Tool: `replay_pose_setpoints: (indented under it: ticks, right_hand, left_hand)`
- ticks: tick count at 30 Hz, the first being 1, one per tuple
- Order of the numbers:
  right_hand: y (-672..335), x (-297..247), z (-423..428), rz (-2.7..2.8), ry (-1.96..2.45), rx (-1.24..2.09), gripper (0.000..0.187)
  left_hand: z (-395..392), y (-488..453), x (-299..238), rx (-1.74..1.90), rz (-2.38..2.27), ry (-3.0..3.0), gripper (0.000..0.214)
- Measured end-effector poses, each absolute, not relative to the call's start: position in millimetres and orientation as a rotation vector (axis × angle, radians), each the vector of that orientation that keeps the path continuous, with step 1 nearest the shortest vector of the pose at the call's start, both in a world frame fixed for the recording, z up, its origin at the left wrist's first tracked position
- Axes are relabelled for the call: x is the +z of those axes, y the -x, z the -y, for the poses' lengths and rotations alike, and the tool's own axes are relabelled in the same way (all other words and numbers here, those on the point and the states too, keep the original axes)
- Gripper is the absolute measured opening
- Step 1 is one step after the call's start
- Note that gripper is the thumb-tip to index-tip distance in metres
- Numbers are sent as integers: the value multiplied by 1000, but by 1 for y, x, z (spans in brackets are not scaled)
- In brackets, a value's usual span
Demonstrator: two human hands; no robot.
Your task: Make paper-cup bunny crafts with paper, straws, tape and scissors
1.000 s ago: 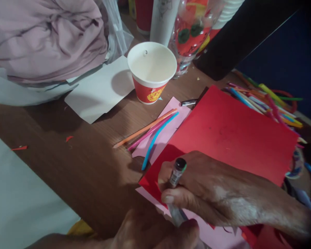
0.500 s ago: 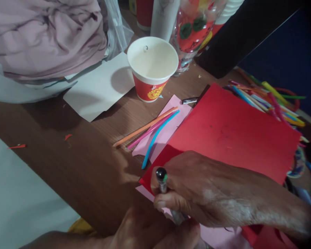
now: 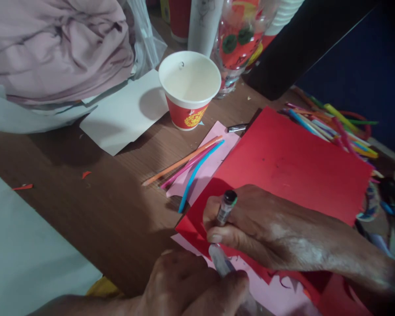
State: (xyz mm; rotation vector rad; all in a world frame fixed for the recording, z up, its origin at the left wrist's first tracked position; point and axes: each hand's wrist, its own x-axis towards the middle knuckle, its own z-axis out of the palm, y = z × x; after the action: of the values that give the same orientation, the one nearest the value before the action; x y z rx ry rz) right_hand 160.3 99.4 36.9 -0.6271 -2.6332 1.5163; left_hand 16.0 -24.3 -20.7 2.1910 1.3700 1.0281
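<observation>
My right hand (image 3: 250, 224) grips a pen (image 3: 225, 208) between thumb and fingers. The pen has a black end pointing up and a clear printed barrel. Under it a sheet of red paper (image 3: 292, 166) lies on pink paper (image 3: 270, 285). At the bottom, my left hand (image 3: 191, 285) is closed around a whitish translucent tube (image 3: 220, 261), whose exact kind I cannot make out. The tube's rounded end points up toward my right thumb, with a small gap between them. Beyond the hands, orange, magenta and blue straws (image 3: 197, 169) rest partly on a pink paper strip.
A red and white paper cup (image 3: 187, 109) stands beside a white card (image 3: 121, 118). Pink cloth (image 3: 59, 48) in a plastic bag fills the back left. A decorated plastic bottle (image 3: 238, 44) is behind the cup. Many coloured straws (image 3: 335, 127) lie at right.
My right hand has moved slightly right and up with the pen, which now tilts more. A gap shows between the right thumb and the translucent tube, more of which is visible.
</observation>
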Motion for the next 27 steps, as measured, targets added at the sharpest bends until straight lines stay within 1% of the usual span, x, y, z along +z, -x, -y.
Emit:
replay_pose_setpoints:
  ticks: [3,6,8,11,14,20,24,27]
  right_hand:
    - [-168,35,-97,2664,724,1407,26]
    - [-175,35,-92,2654,779,1379,26]
    - [-180,35,-88,2615,795,1365,25]
    - [-188,33,-79,2562,819,1276,24]
    - [-196,30,-66,2485,831,1232,21]
    - [-207,21,-38,2307,819,1139,10]
    - [-211,13,-21,2339,767,1023,12]
    - [-214,5,-9,2367,731,852,13]
  left_hand:
    - [22,-13,-15,1101,-1266,-2297,16]
    - [20,-8,-13,1125,-1237,-2350,18]
    - [16,-6,-7,1077,-1220,-2373,18]
    - [11,-5,4,911,-1192,-2361,14]
    - [10,-7,10,952,-1188,-2388,10]
    - [13,-6,6,907,-1125,-2311,14]
    - [15,-6,7,932,-1157,-2251,16]
    - [17,-6,6,980,-1136,-2238,19]
